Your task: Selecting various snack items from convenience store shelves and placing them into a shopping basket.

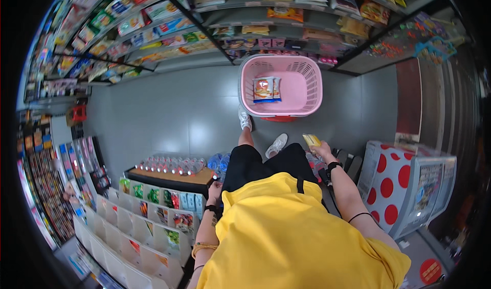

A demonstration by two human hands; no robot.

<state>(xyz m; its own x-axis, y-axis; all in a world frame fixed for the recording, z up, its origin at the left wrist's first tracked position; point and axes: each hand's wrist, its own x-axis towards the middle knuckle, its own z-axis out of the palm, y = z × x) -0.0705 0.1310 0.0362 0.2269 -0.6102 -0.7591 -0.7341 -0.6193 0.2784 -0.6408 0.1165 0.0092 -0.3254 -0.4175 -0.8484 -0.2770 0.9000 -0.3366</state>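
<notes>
In the head view, the right hand (322, 150) grips a yellow packet (310, 140) at three o'clock; the left hand (215, 191), at seven, hangs near blue-tinted bottles (219, 162), its closure impossible to tell. At one o'clock, a pink basket (300, 87) contains packaged food (264, 89).

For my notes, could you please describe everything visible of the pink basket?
The pink basket looks plastic: a rounded rectangular tub with slotted walls and a greyish band along its rim. It sits upright, open, before the shelves, blue-edged packets lying inside toward the left. A red object shows under its near edge. Neither the left hand nor the right hand touches it.
</notes>
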